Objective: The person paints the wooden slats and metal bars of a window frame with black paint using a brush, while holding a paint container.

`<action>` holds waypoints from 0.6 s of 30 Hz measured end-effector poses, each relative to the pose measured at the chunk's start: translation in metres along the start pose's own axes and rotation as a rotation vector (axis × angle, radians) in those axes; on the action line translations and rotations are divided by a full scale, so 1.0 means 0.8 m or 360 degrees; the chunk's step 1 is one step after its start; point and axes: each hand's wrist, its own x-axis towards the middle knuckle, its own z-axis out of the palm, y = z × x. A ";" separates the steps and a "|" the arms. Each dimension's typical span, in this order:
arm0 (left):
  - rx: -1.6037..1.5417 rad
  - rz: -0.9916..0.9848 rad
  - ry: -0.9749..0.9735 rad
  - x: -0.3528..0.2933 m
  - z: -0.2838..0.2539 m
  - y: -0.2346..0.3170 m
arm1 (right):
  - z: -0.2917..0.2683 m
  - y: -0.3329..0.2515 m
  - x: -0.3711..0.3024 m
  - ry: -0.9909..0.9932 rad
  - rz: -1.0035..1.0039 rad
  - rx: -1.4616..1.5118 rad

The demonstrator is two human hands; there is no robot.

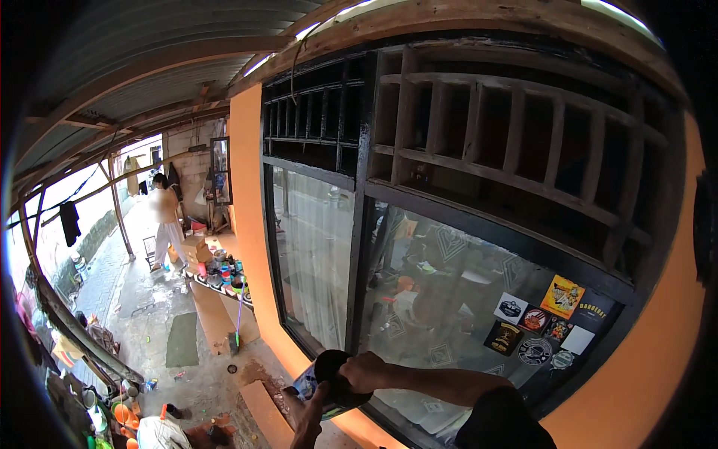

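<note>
In front of the lower window frame I hold a dark round container (338, 400) with a bluish printed side. My left hand (305, 413) grips it from the left, the thumb up along its side. My right hand (364, 372) reaches across from the right and is closed at the container's dark top; what its fingers hold is hidden. Just behind both hands stands the large window pane (426, 299) in its black frame (360, 247). A patterned curtain shows through the glass, and several stickers (535, 319) cover its lower right.
Orange wall (250, 194) surrounds the window. A broom (240, 314) leans by a low table with cans and boxes (196, 249). Farther off, a person (166, 217) stands on the paved floor. Wooden posts (75, 325) and clutter line the left; a board (265, 415) lies below.
</note>
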 end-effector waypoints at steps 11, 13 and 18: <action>-0.0202 0.0042 -0.0095 0.013 0.016 0.005 | -0.037 0.015 -0.009 0.0021 0.0105 0.0319; -0.0239 0.0008 -0.0131 0.007 0.019 0.022 | -0.040 0.018 -0.013 0.0137 0.0153 0.0059; -0.0265 -0.0176 -0.0186 0.022 0.032 0.025 | -0.062 0.008 -0.035 0.0679 0.0046 0.0066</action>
